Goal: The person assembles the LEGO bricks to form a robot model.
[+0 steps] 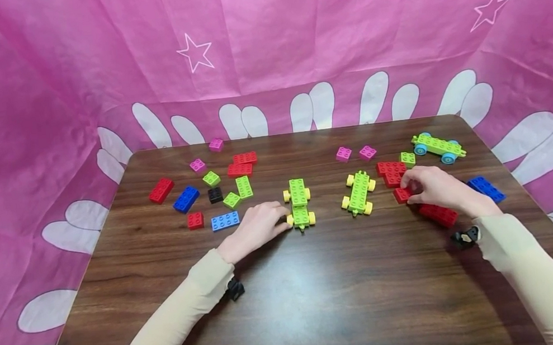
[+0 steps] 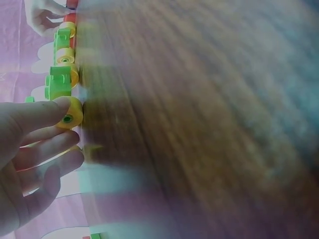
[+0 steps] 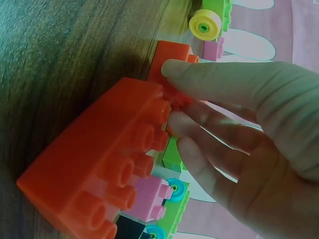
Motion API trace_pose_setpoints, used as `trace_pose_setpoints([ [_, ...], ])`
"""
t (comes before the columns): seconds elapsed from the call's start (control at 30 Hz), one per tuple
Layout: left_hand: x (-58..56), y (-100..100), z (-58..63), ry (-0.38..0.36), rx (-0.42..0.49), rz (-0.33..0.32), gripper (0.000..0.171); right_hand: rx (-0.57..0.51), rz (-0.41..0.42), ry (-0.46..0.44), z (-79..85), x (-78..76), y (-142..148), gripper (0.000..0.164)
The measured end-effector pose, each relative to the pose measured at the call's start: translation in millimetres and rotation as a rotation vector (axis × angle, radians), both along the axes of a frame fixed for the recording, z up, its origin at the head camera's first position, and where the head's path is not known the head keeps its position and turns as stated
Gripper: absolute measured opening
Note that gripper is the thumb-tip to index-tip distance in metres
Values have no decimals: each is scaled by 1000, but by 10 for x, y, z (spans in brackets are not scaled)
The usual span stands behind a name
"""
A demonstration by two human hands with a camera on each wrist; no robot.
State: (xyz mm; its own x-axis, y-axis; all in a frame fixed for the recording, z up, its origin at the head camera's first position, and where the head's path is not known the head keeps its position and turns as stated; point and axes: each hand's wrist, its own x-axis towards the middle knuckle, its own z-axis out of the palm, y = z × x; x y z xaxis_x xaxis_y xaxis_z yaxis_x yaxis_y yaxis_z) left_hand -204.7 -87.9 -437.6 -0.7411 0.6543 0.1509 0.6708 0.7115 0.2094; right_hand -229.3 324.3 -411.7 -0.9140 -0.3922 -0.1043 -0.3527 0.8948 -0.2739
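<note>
Near the table's middle stands a green toy car base with yellow wheels (image 1: 301, 217), a raised green brick (image 1: 297, 191) on its far part. My left hand (image 1: 260, 225) holds it at the near left yellow wheel (image 2: 73, 113), thumb against the wheel. On the right, my right hand (image 1: 435, 189) pinches a small red brick (image 1: 402, 195) between thumb and fingers; in the right wrist view the thumb covers part of this red brick (image 3: 167, 57). A longer red brick (image 1: 439, 215) lies beneath that hand, partly hidden. Just beyond are more red bricks (image 1: 392, 173).
A second green car base with yellow wheels (image 1: 358, 193) stands between the hands. One with blue wheels (image 1: 438, 145) is at the back right, near a blue brick (image 1: 486, 189). Several loose bricks lie left, including a light blue brick (image 1: 225, 220) and black brick (image 1: 215, 194).
</note>
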Motion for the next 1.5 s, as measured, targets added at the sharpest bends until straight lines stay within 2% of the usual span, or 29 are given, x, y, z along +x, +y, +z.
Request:
trace_pose_setpoints([
  [0.3, -10, -11, -20, 2, -2, 9, 23, 2, 25, 11, -2, 6, -3, 30],
  [0.5, -7, -9, -31, -1, -5, 10, 23, -71, 19, 3, 89, 37, 0, 29],
  [0.67, -1, -9, -29, 17, -2, 11, 22, -82, 45, 86, 173, 8, -36, 31],
  [0.8, 3, -12, -21, 17, 2, 14, 22, -87, 40, 138, 223, -34, -126, 33],
  [1.0, 2, -15, -14, 11, 4, 15, 23, -129, 28, 135, 212, -74, -297, 35],
  [1.2, 3, -8, -24, 10, -2, 16, 23, -146, 62, 151, 165, -149, -444, 33],
  [1.5, 1, 6, -6, 18, -14, 12, 22, -165, 91, 126, 212, -246, -643, 33],
])
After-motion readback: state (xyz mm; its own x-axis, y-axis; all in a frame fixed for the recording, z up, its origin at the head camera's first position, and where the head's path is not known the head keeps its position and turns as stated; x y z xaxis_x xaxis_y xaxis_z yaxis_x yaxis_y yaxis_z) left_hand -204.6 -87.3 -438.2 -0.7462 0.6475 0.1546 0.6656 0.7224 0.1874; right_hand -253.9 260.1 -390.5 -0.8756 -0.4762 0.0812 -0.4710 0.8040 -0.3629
